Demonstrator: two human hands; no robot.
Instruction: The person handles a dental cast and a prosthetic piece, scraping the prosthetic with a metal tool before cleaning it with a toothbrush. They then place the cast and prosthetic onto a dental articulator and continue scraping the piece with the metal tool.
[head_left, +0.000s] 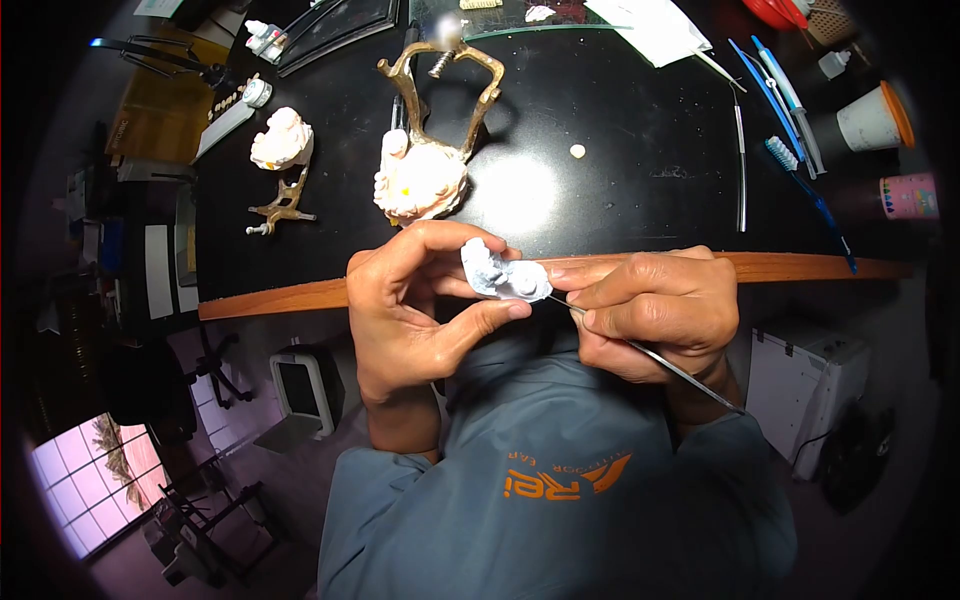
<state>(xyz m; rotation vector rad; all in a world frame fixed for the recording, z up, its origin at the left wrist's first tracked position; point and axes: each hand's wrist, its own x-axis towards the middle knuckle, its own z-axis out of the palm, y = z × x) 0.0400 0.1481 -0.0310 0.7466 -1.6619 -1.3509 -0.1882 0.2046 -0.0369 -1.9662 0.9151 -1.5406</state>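
Observation:
My left hand point(405, 320) pinches a small, pale bluish-white dental cast piece point(487, 270) between thumb and fingers, just in front of the table edge. In my right hand point(660, 315), held like a pen, is a thin metal dental instrument point(690, 378). Its far end meets the right side of the cast piece, where my fingertips also come close; the exact contact is hard to make out. Beyond my left hand, a plaster tooth model point(425, 187) rests on the table, joined to a brass-coloured articulator frame point(490, 92).
Another plaster model point(283, 140) with a brass hinge stands at left. A small cream piece point(577, 151) lies mid-table. Rightward are a slim metal tool point(741, 170), a blue toothbrush point(812, 190) and a white cup point(868, 120). White paper point(655, 35) lies at the back. A wooden edge point(785, 266) borders the black table.

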